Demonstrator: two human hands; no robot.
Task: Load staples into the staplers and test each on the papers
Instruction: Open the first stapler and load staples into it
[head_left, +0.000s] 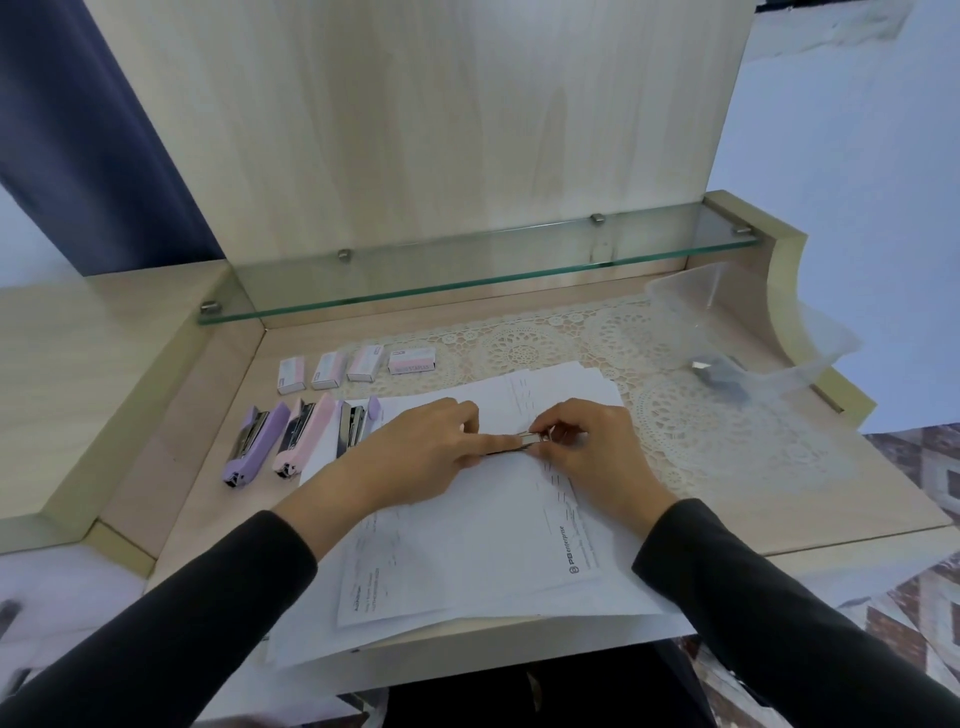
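At table centre, over the papers (467, 545), a staple strip (530, 440) is pinched by the right hand (587, 447); the stapler (501, 451), clamped by the left hand (415, 457), should be kept level while feeding toward nine o'clock.

A clear plastic container (748, 332) rests on a lace mat (691, 415).

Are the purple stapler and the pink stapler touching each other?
Apart. The head view shows bare wood between the purple stapler and the pink stapler along their whole length.
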